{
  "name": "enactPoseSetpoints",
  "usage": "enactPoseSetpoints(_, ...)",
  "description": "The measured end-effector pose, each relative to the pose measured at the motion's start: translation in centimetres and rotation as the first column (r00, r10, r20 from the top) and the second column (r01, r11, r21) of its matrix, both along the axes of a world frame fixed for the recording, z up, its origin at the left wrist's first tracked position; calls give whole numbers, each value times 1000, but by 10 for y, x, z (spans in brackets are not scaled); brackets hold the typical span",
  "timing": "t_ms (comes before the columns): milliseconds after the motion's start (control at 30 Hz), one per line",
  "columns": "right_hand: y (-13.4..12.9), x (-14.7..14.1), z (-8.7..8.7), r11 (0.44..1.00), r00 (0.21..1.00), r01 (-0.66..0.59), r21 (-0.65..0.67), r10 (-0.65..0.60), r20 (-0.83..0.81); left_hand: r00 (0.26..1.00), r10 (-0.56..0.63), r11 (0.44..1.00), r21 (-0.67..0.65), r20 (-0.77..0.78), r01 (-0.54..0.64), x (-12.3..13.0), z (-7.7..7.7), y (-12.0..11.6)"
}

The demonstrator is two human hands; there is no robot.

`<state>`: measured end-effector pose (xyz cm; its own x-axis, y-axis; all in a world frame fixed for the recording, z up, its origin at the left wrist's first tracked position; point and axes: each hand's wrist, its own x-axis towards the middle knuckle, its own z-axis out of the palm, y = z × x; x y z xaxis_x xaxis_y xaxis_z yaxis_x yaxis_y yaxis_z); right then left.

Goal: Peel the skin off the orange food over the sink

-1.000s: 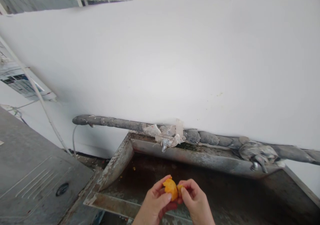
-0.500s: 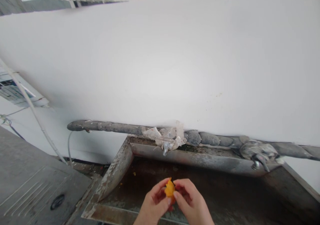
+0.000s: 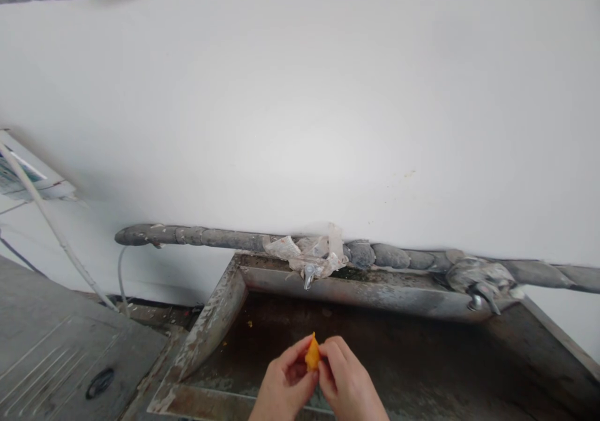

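A small orange-yellow piece of fruit (image 3: 312,353) is pinched between the fingertips of both hands above a dirty metal sink (image 3: 210,330). My left hand (image 3: 284,386) holds it from the left with thumb and fingers. From the right, my right hand (image 3: 344,383) presses its fingertips against the same piece. Both hands sit at the bottom middle of the view, over the sink's near rim.
A wrapped grey pipe (image 3: 197,237) runs along the white wall behind the sink, with a plastic-wrapped tap (image 3: 308,275) in the middle and another tap (image 3: 482,296) to the right. A grey metal surface (image 3: 56,358) lies to the left. Orange bits lie in the basin.
The fruit piece looks smaller and narrower between the fingers than a second ago. Both hands have drawn closer together and the view has tilted slightly up and left.
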<state>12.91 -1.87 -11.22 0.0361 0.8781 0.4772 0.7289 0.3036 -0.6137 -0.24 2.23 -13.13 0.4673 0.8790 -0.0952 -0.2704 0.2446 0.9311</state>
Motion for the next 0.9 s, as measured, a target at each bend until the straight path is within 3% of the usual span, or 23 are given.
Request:
enactPoseSetpoints(133, 7, -5, -8, 996, 998, 48, -75, -51, -32, 998, 53, 997, -58, -29, -55, 0, -9, 1)
enactPoseSetpoints(267, 14, -4, -12, 963, 941, 15, -267, -104, -323, 1000, 18, 990, -137, -16, -20, -2, -9, 1)
enactPoseSetpoints(367, 17, -1, -14, 910, 739, -136, -392, -171, -652, 1000, -7, 982, -190, 2, 7, -4, 2, 1)
enactPoseSetpoints(467, 16, 2, -15, 890, 479, -268, -368, -208, -853, 997, -78, 957, -277, 19, 81, -6, 16, 1)
enactPoseSetpoints(600, 11, 7, -15, 870, 158, -403, -283, -238, -958, 974, -185, 899, -378, 129, 220, -10, 20, 4)
enactPoseSetpoints(700, 8, 13, -12, 851, 12, -472, -230, -254, -967, 947, -237, 859, -408, 219, 309, -11, 15, 6)
enactPoseSetpoints(767, 6, 17, -9, 868, 29, -436, -238, -251, -968, 937, -241, 847, -418, 252, 330, -10, 13, 6)
enactPoseSetpoints(800, 6, 19, -8, 886, 82, -386, -258, -246, -966, 938, -231, 847, -421, 258, 325, -9, 13, 5)
enactPoseSetpoints(900, 4, 23, -7, 916, 360, -230, -328, -233, -903, 956, -177, 866, -424, 235, 264, -4, 13, 3)
